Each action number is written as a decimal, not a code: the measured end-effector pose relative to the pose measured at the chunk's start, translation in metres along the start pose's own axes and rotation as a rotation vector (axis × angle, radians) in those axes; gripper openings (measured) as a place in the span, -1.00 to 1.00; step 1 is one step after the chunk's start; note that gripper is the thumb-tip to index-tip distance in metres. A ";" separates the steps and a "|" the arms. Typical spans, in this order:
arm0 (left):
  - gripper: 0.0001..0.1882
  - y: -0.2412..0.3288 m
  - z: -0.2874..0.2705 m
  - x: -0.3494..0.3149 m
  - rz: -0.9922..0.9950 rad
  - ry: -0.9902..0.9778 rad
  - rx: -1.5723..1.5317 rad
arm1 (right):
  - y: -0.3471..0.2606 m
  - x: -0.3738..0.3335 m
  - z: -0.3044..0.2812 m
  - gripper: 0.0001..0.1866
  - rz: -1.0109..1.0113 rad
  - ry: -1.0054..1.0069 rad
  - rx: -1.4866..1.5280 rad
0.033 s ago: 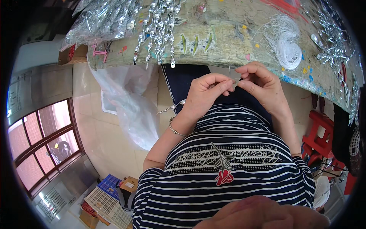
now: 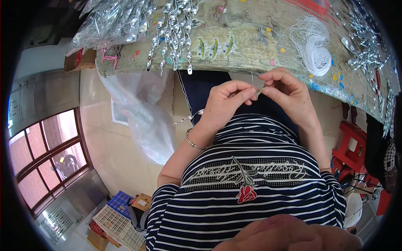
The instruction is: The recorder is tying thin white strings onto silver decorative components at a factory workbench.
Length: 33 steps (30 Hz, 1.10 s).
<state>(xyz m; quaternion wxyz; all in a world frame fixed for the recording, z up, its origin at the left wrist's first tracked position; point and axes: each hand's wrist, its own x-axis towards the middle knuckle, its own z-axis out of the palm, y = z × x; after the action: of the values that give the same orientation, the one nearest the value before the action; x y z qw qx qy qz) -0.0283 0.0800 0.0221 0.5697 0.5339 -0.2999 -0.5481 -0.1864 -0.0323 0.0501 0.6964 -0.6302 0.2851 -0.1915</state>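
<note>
My left hand [image 2: 228, 100] and my right hand [image 2: 289, 94] meet just below the table's near edge, in front of my body. The left thumb and forefinger are pinched together on a thin white string [image 2: 252, 76], whose end sticks up above the fingertips. My right thumb and fingers curl in close beside them, and a fine strand seems to run between the two hands; the fingertips hide most of it. Near my left wrist, a silver twisted strip [image 2: 184, 120] shows in the air; what holds it is hidden.
On the worn table [image 2: 247, 54] hang rows of silver twisted strips [image 2: 176, 37]. Bagged silver pieces [image 2: 111, 29] lie at far left, a bundle of white string [image 2: 314, 48] at right, more silver strips [image 2: 370, 54] beyond. A clear plastic sheet [image 2: 142, 113] droops left; a red stool [image 2: 351, 146] stands right.
</note>
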 end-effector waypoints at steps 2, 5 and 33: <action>-0.87 -0.001 0.000 0.000 -0.010 -0.005 0.010 | -0.002 0.001 0.001 -0.75 0.004 0.009 0.048; -0.87 -0.002 0.000 0.000 -0.007 -0.014 0.012 | -0.004 0.002 0.001 -0.83 -0.026 0.025 0.004; -0.89 0.005 0.001 -0.003 -0.079 -0.129 0.132 | 0.006 0.011 -0.004 -0.90 0.176 -0.055 0.167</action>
<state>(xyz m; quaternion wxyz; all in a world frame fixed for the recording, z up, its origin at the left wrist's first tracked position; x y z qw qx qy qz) -0.0284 0.0818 0.0276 0.4910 0.5453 -0.3500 -0.5823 -0.1807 -0.0412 0.0423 0.7682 -0.5475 0.3029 -0.1354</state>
